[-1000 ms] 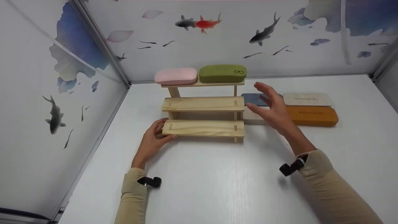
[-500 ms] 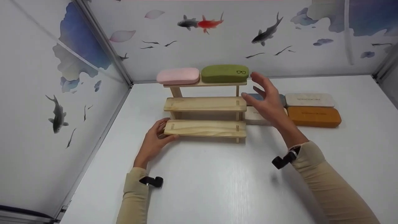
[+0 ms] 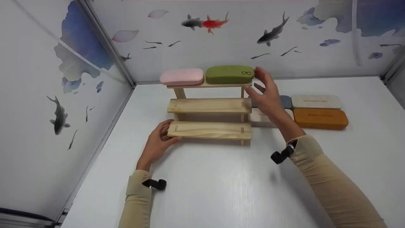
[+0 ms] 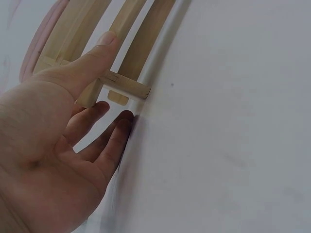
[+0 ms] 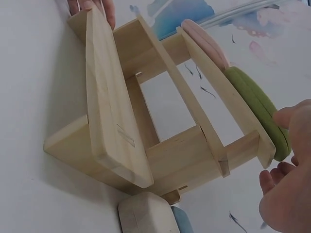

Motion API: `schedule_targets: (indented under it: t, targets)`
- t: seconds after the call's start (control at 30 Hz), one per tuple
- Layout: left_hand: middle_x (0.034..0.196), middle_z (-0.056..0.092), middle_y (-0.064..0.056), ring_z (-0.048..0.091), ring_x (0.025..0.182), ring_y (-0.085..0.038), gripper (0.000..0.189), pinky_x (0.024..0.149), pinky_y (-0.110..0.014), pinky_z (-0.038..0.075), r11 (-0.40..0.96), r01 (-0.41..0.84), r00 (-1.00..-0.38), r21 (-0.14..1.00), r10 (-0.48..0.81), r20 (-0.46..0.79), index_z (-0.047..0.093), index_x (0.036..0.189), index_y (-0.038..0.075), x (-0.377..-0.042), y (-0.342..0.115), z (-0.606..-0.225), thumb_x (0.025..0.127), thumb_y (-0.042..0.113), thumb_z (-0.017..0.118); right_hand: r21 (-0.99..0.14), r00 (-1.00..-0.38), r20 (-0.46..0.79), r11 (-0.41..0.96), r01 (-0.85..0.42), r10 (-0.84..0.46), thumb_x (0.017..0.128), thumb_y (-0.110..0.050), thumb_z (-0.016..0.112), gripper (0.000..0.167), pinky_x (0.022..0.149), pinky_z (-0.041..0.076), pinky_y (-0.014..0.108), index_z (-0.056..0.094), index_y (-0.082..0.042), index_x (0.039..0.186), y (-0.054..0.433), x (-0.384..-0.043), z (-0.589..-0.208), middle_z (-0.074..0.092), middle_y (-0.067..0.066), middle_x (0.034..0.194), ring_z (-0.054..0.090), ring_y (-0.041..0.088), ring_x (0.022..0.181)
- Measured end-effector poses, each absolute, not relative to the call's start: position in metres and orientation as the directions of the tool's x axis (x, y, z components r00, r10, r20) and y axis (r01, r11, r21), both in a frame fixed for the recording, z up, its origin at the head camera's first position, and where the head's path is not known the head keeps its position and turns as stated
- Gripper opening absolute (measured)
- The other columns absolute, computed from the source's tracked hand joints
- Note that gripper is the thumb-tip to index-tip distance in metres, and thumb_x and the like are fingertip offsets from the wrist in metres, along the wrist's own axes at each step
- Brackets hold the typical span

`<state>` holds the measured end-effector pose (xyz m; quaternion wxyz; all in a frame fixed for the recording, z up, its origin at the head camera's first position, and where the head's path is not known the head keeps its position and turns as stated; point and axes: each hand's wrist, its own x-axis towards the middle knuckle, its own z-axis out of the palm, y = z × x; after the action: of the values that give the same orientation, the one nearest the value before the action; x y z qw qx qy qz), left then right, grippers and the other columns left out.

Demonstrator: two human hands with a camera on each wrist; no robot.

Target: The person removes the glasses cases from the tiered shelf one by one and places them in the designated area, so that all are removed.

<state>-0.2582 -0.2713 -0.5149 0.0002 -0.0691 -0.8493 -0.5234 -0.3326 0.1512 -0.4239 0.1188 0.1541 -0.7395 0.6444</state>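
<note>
A three-tier wooden display rack [image 3: 208,105] stands on the white table. My left hand [image 3: 155,142] grips the left end of its bottom shelf [image 3: 212,130], thumb along the front edge and fingers behind; the left wrist view shows the thumb [image 4: 97,58] on the wood. On the top tier lie a pink glasses case [image 3: 182,77] and a green glasses case [image 3: 229,74] with a glasses print. My right hand [image 3: 267,95] is at the green case's right end, fingers spread. In the right wrist view, its thumb [image 5: 286,116] overlaps that case.
Right of the rack lie several more cases: a blue one [image 3: 285,101] and a cream one [image 3: 262,118], both partly hidden by my right arm, a pale one [image 3: 316,101] and an orange one [image 3: 321,118]. A printed wall [image 3: 234,50] rises behind the rack.
My right hand has moved left and away from me, from above the cases on the table to the green case's right end. My left hand keeps its grip on the rack.
</note>
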Motion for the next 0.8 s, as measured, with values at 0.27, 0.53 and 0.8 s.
schedule_targets:
  t: [0.27, 0.53, 0.8]
  targets:
    - [0.162, 0.057, -0.001, 0.059, 0.145, -0.026, 0.086, 0.122, -0.048, 0.049, 0.426, 0.097, -0.993, 0.899, 0.100, 0.060, 0.048, 0.161, 0.024, -0.259, -0.271, -0.516, 0.089, 0.033, 0.093, -0.932, -0.940, 0.325, 0.133, -0.338, -0.108, 0.109, -0.029, 0.067, 0.081, 0.134, 0.033, 0.046, 0.022, -0.008, 0.172, 0.147, -0.345, -0.425, 0.035, 0.011, 0.175, 0.032, 0.025, 0.164]
    - [0.162, 0.057, -0.001, 0.059, 0.145, -0.026, 0.085, 0.123, -0.047, 0.049, 0.421, 0.092, -0.993, 0.902, 0.103, 0.054, 0.048, 0.161, 0.025, -0.259, -0.272, -0.518, 0.089, 0.034, 0.092, -0.933, -0.942, 0.311, 0.146, -0.328, -0.128, 0.112, -0.031, 0.063, 0.080, 0.133, 0.033, 0.049, 0.017, -0.014, 0.174, 0.144, -0.352, -0.430, 0.029, 0.008, 0.178, 0.026, 0.022, 0.167]
    - [0.161, 0.058, 0.005, 0.059, 0.146, -0.022, 0.084, 0.123, -0.045, 0.049, 0.445, 0.107, -0.992, 0.889, 0.109, 0.065, 0.050, 0.158, 0.030, -0.258, -0.272, -0.516, 0.087, 0.046, 0.091, -0.919, -0.934, 0.349, 0.168, -0.357, -0.075, 0.112, -0.027, 0.062, 0.067, 0.130, 0.036, 0.048, 0.030, -0.013, 0.170, 0.144, -0.355, -0.434, 0.041, 0.006, 0.173, 0.033, 0.020, 0.164]
